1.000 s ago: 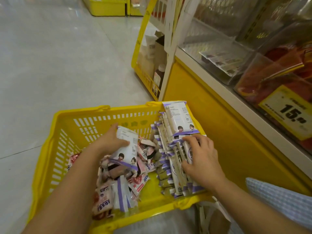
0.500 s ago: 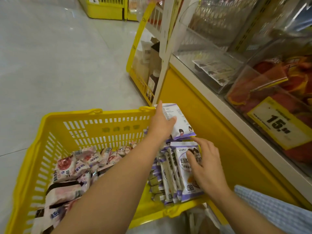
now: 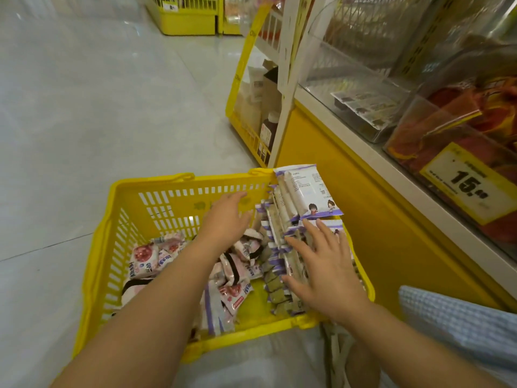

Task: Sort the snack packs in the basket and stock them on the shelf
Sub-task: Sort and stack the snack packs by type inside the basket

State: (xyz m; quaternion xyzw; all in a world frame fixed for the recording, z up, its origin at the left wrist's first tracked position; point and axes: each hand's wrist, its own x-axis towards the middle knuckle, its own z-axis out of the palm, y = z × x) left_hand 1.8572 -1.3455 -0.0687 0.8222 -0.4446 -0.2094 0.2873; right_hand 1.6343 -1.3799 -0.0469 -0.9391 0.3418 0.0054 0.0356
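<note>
A yellow plastic basket stands on the floor below me. Along its right side stands a row of white and purple snack packs, on edge, the far ones leaning over the rim. A loose heap of pink and white snack packs fills the left and middle. My right hand lies flat with spread fingers on the near part of the purple row. My left hand hovers with fingers straight over the middle of the basket, just left of the row, holding nothing.
The yellow shelf base runs along the right, with a white ledge and clear bins on it, and a yellow 15 price tag. A yellow wire rack with bottles stands beyond the basket. Grey tiled floor lies to the left.
My left hand has let go of the purple pack it set on the far end of the row and drawn back to the left. My right hand now lies flatter on the row.
</note>
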